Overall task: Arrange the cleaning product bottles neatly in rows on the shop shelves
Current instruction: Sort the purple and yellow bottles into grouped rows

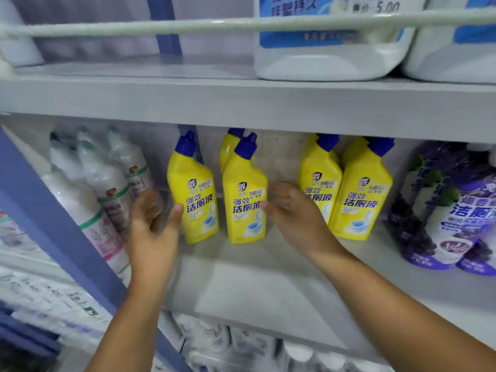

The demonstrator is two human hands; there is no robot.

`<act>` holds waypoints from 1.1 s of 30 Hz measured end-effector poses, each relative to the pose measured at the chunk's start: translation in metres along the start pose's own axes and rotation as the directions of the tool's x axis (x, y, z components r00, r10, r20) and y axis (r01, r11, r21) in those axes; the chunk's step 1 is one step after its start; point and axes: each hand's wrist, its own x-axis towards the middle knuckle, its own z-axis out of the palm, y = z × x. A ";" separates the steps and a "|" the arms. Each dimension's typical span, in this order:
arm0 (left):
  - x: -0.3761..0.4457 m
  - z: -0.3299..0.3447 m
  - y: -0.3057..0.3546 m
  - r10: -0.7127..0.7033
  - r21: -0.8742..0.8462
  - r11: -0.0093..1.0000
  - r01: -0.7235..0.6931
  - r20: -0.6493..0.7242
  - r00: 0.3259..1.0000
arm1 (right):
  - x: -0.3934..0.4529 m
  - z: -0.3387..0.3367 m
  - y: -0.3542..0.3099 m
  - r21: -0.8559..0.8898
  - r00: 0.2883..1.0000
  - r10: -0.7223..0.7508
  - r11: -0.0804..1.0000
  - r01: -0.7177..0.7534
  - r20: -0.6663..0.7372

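Note:
Several yellow toilet-cleaner bottles with blue caps stand on the grey middle shelf (pixel 255 277). My left hand (pixel 154 224) is beside the leftmost yellow bottle (pixel 194 194), thumb touching its left side, fingers relaxed. My right hand (pixel 292 210) reaches in from the right, and its fingertips touch the right side of the second yellow bottle (pixel 245 197). A third bottle (pixel 228 149) stands behind that one. Two more yellow bottles (pixel 320 178) (pixel 361 194) stand further right, the first partly hidden by my right hand.
White shrink-wrapped bottles (pixel 107 183) lean at the left by a blue upright (pixel 40 224). Purple bottles (pixel 451 210) stand at the right. Large white jugs (pixel 330 44) sit on the upper shelf behind a rail (pixel 161 28). More white bottles fill the shelf below (pixel 241 342).

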 end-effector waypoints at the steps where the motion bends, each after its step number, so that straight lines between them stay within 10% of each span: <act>1: 0.007 0.002 -0.004 -0.024 -0.012 1.000 0.025 0.042 0.999 | 0.007 0.009 0.005 0.014 1.000 -0.008 1.000 0.007 0.014; 9: 0.037 0.015 -0.025 -0.084 0.160 0.986 0.052 0.197 0.977 | 0.023 0.024 0.011 0.076 0.997 0.052 0.996 -0.056 0.061; 18: -0.030 0.054 0.011 -0.062 -0.104 0.987 0.122 0.453 0.890 | -0.042 -0.079 0.005 0.023 0.991 0.033 0.999 -0.031 -0.127; 33: -0.058 0.164 0.019 -0.073 -0.064 0.986 0.156 0.673 0.736 | -0.049 -0.163 0.031 -0.004 0.961 -0.015 1.000 0.015 -0.276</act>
